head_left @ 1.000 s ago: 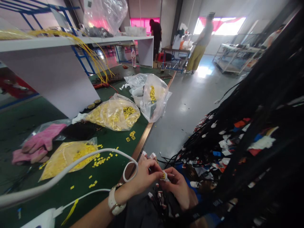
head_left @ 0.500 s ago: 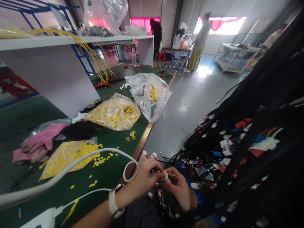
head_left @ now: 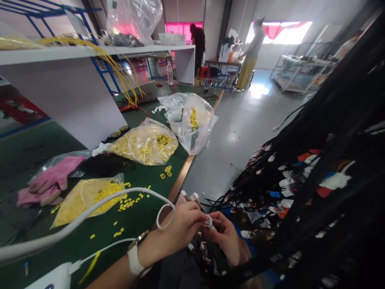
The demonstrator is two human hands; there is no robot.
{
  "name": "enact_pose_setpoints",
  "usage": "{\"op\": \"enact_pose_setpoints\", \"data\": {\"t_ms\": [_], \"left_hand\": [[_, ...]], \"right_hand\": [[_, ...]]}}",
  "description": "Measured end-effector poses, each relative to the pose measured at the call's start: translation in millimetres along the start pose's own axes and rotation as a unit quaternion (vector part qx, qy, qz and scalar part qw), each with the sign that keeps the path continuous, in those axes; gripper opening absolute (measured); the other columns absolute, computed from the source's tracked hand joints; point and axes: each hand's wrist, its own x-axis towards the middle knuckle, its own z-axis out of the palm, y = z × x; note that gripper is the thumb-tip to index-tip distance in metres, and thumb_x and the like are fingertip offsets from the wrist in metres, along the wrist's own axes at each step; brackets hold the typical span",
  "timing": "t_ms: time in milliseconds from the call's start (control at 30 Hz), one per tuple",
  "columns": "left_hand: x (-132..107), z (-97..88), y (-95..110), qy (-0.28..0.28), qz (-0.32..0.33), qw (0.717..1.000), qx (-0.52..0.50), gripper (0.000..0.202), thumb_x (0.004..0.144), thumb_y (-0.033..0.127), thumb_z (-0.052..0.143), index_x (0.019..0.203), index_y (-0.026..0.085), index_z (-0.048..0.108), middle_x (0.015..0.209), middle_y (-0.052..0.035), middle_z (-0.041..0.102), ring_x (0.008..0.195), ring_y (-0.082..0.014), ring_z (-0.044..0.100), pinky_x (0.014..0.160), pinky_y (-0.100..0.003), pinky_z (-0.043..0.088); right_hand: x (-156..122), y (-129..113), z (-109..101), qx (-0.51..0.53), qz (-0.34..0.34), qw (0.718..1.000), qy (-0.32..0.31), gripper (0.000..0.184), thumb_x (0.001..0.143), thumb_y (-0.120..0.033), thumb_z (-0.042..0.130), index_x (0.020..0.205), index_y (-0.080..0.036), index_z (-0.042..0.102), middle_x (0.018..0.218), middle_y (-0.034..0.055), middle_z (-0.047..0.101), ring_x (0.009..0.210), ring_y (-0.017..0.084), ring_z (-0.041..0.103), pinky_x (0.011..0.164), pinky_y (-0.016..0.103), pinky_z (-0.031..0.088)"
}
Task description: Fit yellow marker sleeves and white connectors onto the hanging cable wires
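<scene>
A small white wire connector [head_left: 208, 220] sits between the fingertips of my right hand [head_left: 227, 237], its dark openings facing me. My left hand [head_left: 185, 222], with a white-strapped watch [head_left: 136, 257] on the wrist, is closed against the connector's left side. Its bent fingers hide whatever they may hold. Below the hands hangs a bunch of dark cables with white connector ends [head_left: 204, 251]. Two more white connectors [head_left: 194, 196] show just beyond my left hand. To the left, small yellow pieces [head_left: 129, 202] lie scattered on the green tabletop [head_left: 144, 224].
A white cable [head_left: 90, 206] arches over the table past my left wrist. Bags of yellow parts [head_left: 141, 142], pink gloves [head_left: 58, 172] and a white power strip [head_left: 55, 277] lie leftward. A dense cable hank [head_left: 300, 160] stands close on the right. People [head_left: 251, 56] stand far back.
The yellow piece seen at the connector's face is no longer visible there. My left hand has shifted slightly left, its fingers curling more. The right hand stays nearly in place.
</scene>
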Motion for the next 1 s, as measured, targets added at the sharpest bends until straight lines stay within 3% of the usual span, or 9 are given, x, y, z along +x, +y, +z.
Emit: {"op": "enact_pose_setpoints", "data": {"t_ms": [200,300,533,700,833,1000], "left_hand": [[4.2,-2.2,1.9,0.029,-0.129,0.988,-0.074,0.006,0.079,0.02,0.063,0.076,0.018,0.068,0.072,0.0007,0.069,0.066,-0.0113,0.059,0.062,-0.021,0.04],[8.3,-0.6,4.2,0.032,-0.174,0.978,-0.113,0.009,0.079,0.023,0.063,0.078,0.017,0.069,0.073,-0.0002,0.07,0.067,-0.0123,0.06,0.06,-0.021,0.041],[4.5,1.5,2.6,-0.003,-0.091,0.992,-0.084,0.021,0.086,0.018,0.051,0.095,0.02,0.07,0.088,-0.0025,0.072,0.08,-0.0149,0.063,0.074,-0.024,0.044],[2.6,3.0,-1.9,-0.003,-0.072,0.993,-0.092,0.023,0.088,0.02,0.051,0.098,0.021,0.071,0.091,-0.0028,0.073,0.082,-0.0149,0.064,0.078,-0.025,0.045],[5.2,0.9,0.7,0.02,-0.096,0.991,-0.089,0.02,0.085,0.017,0.054,0.091,0.02,0.072,0.088,-0.0016,0.073,0.081,-0.0142,0.063,0.077,-0.024,0.044],[7.1,0.3,6.4,0.042,-0.17,0.978,-0.111,0.014,0.083,0.025,0.058,0.086,0.017,0.07,0.079,-0.0009,0.071,0.069,-0.0129,0.06,0.063,-0.022,0.042]], "right_hand": [[-1.3,-2.0,0.4,-0.007,0.018,1.0,0.011,0.033,0.063,-0.033,0.084,0.083,-0.017,0.061,0.07,-0.0014,0.068,0.056,0.009,0.048,0.052,0.022,0.034],[-1.5,0.6,-0.9,-0.005,0.012,1.0,0.006,0.032,0.065,-0.032,0.083,0.083,-0.018,0.061,0.069,-0.0016,0.067,0.057,0.01,0.049,0.053,0.022,0.034],[-1.5,3.0,-1.5,-0.003,-0.003,1.0,0.014,0.032,0.063,-0.032,0.083,0.082,-0.018,0.062,0.069,-0.0006,0.068,0.058,0.012,0.051,0.052,0.023,0.035],[-1.5,-3.3,0.5,-0.006,0.009,1.0,0.028,0.035,0.06,-0.033,0.085,0.081,-0.018,0.062,0.066,-0.0018,0.067,0.055,0.012,0.051,0.052,0.024,0.035],[0.0,0.0,0.0,-0.003,0.003,1.0,0.029,0.033,0.063,-0.035,0.083,0.082,-0.018,0.062,0.066,-0.002,0.067,0.055,0.011,0.051,0.052,0.024,0.035],[0.1,-0.2,-0.1,-0.002,-0.003,1.0,0.029,0.034,0.06,-0.034,0.085,0.08,-0.018,0.062,0.068,-0.0013,0.069,0.057,0.012,0.053,0.054,0.023,0.037]]}}
